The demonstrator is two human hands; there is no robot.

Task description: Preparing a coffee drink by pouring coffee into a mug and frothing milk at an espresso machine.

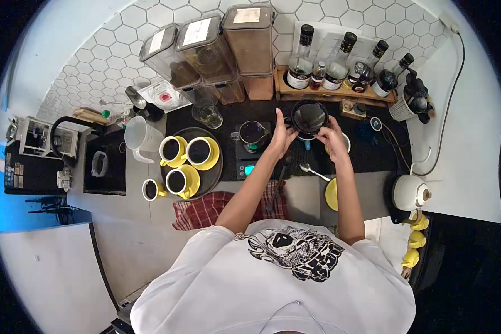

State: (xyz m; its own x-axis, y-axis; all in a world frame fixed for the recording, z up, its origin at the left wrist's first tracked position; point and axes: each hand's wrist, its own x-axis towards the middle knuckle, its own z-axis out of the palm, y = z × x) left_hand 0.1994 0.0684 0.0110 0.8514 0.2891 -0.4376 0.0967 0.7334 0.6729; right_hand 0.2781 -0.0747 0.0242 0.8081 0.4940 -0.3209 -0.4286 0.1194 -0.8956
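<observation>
Both of my hands are at a dark, round coffee dripper [310, 117], my left hand [283, 135] at its left side and my right hand [333, 140] at its lower right edge. A blue-handled cup [304, 144] shows partly below the dripper. Left of my hands, a glass server [251, 132] of dark liquid stands on a digital scale [241, 158]. A spoon [313, 171] lies between my forearms, near a yellow saucer [331, 195]. Another light cup [345, 142] is partly hidden by my right hand.
A round tray [217, 175] holds several yellow cups of dark drink; another cup [151, 190] stands beside it. A plastic pitcher [144, 135] and sink [105, 167] are left. Bottles stand on a wooden rack [284, 89] behind. A white kettle [409, 193] is right; a red checked cloth [204, 208] lies in front.
</observation>
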